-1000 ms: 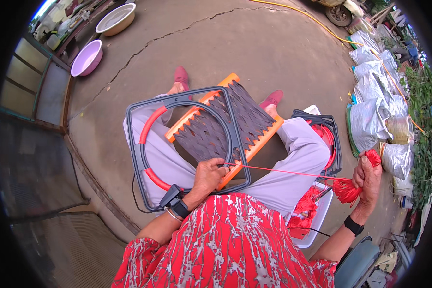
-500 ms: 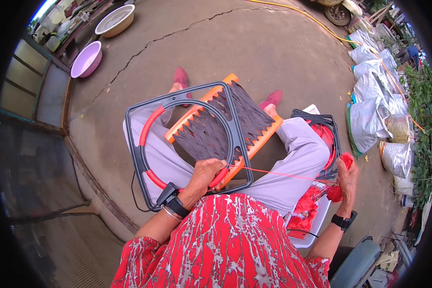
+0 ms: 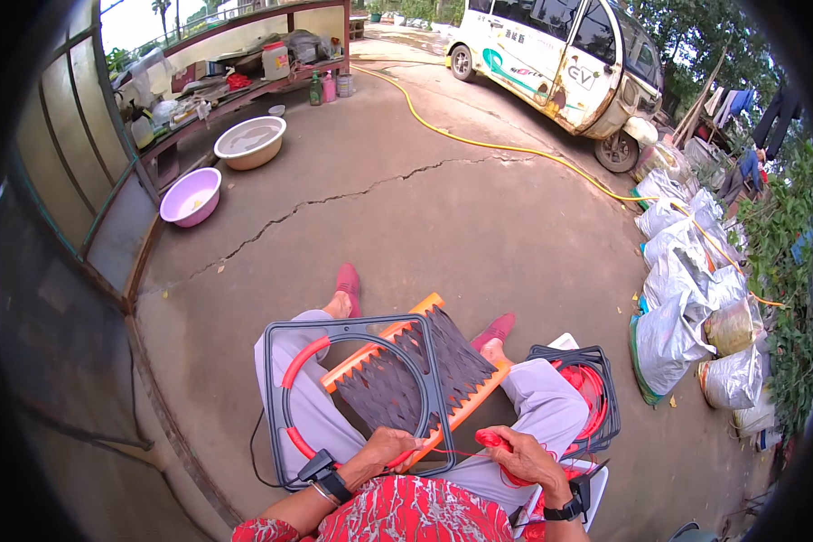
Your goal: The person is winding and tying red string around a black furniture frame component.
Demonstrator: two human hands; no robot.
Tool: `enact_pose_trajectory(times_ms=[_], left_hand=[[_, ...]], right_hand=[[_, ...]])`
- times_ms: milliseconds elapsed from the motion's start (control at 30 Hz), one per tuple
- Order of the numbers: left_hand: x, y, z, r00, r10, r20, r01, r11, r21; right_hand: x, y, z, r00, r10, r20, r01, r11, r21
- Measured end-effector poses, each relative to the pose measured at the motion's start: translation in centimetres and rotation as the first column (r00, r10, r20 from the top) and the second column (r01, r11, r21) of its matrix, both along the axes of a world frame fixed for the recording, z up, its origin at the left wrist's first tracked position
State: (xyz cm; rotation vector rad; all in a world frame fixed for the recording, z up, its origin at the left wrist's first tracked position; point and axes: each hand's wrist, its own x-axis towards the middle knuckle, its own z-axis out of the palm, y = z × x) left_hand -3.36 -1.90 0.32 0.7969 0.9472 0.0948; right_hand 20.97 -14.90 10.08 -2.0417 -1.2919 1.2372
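A dark grey square plastic frame (image 3: 437,388) with a round ring inside rests across my lap, tilted toward my left leg. Stretches of the ring are wrapped in red cord (image 3: 300,361). My left hand (image 3: 390,449) is closed on the ring's lower right part. In my right hand (image 3: 528,459) is a bundle of red cord (image 3: 492,438), closed in the fingers. A thin strand runs between the two hands. Beneath the frame, between my legs, stands an orange rack (image 3: 465,411) strung with dark straps.
To my right lie stacked dark frames (image 3: 609,388) with red cord, beside a white tub (image 3: 598,488). White sacks (image 3: 664,339) line the right side. A yellow hose (image 3: 506,144) crosses the ground toward a small white vehicle (image 3: 551,54). Purple (image 3: 190,197) and tan basins (image 3: 250,144) stand far left.
My right hand has moved left and inward, near my left hand, bringing the red cord bundle with it. The strand between the hands is shorter. The view has tilted up, showing more of the yard.
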Motion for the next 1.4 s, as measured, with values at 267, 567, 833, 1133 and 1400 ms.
enact_pose_trajectory(times_ms=[267, 567, 833, 1133, 1400], left_hand=[[0.7, -1.0, 0.9, 0.997, 0.021, -0.078, -0.013, 0.995, 0.101], [2.3, 0.2, 1.2, 0.990, 0.135, 0.048, -0.143, 0.944, 0.298], [2.1, -0.6, -1.3, 0.989, 0.143, -0.043, -0.103, 0.862, 0.496], [2.0, -0.6, -1.9, 0.981, 0.187, -0.051, -0.133, 0.840, 0.527], [1.9, -1.6, -2.0, 0.982, 0.137, -0.133, -0.020, 0.767, 0.641]], right_hand=[[-4.1, 1.1, -0.8, 0.908, -0.158, -0.387, 0.150, 0.987, -0.051], [-5.6, 2.3, -2.5, 0.918, -0.303, -0.254, 0.342, 0.932, 0.123], [-7.0, 4.9, -4.9, 0.954, -0.182, 0.239, 0.122, 0.962, 0.243], [-8.5, 6.8, -5.6, 0.898, -0.037, 0.438, -0.151, 0.909, 0.388], [-9.1, 5.6, -6.2, 0.939, -0.162, 0.304, 0.054, 0.940, 0.336]])
